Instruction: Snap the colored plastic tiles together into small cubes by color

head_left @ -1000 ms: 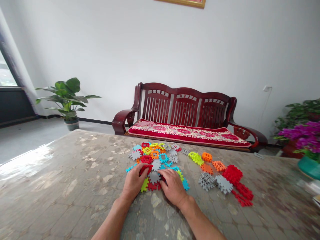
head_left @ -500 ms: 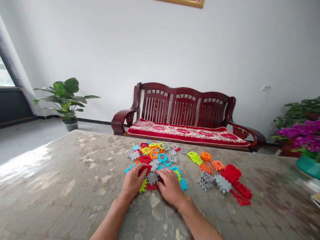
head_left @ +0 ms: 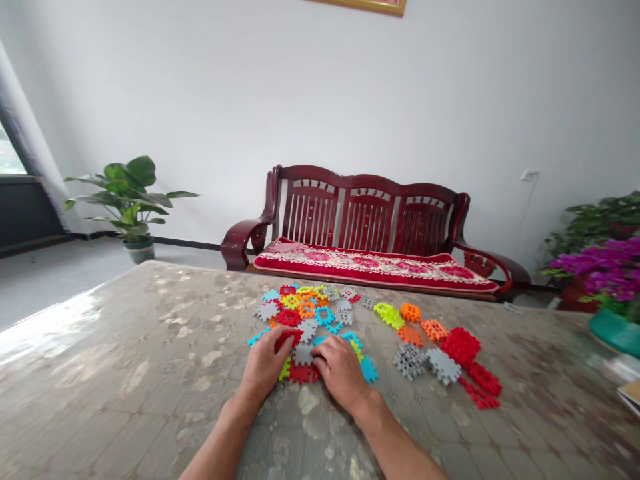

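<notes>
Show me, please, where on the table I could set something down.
The grey-brown floral tabletop is bare left of the left hand, and between the red toothed plastic pieces at right and the teal flowerpot. A narrower gap parts the cyan toothed plate from the grey latticed pieces. The multicoloured toothed pile around the fingertips is crowded.

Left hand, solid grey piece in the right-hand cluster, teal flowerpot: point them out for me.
Left hand (head_left: 264, 365): head view, on the back of the hand.
Solid grey piece (head_left: 443, 367): head view, middle of its flat face.
Teal flowerpot (head_left: 618, 333): head view, on its side.
</notes>
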### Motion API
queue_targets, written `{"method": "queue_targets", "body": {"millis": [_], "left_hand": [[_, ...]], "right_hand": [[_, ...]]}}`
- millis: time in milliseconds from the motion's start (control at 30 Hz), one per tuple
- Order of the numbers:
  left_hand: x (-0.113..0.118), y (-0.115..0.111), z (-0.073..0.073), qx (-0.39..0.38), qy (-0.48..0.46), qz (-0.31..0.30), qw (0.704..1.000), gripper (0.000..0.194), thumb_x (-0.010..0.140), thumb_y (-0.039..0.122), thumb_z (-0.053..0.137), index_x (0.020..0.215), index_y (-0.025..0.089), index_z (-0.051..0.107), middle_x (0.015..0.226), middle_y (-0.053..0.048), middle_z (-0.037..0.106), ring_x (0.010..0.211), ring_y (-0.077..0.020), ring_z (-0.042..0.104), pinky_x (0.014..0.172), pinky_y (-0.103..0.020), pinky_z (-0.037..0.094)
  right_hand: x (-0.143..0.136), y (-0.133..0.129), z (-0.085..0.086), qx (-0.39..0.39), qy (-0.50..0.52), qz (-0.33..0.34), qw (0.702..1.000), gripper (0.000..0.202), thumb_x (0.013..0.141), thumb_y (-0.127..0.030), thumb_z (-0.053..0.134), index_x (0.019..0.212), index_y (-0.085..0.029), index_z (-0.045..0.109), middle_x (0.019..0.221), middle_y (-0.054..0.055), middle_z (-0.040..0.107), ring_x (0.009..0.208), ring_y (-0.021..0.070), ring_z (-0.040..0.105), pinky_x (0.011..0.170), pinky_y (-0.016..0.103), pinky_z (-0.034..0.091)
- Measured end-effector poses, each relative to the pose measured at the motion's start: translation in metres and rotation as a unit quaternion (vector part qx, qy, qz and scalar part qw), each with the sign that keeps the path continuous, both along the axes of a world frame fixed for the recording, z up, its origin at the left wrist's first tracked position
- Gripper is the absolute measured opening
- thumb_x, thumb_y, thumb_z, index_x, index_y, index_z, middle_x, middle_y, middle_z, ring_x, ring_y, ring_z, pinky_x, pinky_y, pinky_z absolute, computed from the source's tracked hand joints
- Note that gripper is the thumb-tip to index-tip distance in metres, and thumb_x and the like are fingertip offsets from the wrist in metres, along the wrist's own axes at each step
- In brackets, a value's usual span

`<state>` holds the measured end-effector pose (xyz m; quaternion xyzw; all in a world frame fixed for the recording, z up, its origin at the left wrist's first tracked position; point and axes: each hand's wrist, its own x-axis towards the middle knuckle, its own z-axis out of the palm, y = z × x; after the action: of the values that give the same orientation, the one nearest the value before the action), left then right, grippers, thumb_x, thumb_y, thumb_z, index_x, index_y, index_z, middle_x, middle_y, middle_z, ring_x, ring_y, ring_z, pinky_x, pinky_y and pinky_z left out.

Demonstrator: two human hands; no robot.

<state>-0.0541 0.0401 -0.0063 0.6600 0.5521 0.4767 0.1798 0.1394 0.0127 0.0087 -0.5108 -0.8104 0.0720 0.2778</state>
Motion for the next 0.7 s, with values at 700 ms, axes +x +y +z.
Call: {"method": "queue_targets", "body": {"millis": [700], "left_hand": [[0.009, -0.013, 0.008, 0.046, -0.007, -0.153, 0.987, 0.046, 0.054, 0.002, 0.042, 0.077, 0.023, 0.075, 0.088, -0.003, 0.074, 0.088, -0.0161, 0.068, 0.085, -0.028, 0.053]], "right_hand": [[-0.002, -0.004, 0.006, -0.044, 0.2, 0.058, 0.977, 0.035, 0.084, -0.025, 0.067, 0.119, -0.026, 0.067, 0.119, 0.004, 0.07, 0.112, 0.0196, 0.062, 0.101, 0.035, 0.046]]}}
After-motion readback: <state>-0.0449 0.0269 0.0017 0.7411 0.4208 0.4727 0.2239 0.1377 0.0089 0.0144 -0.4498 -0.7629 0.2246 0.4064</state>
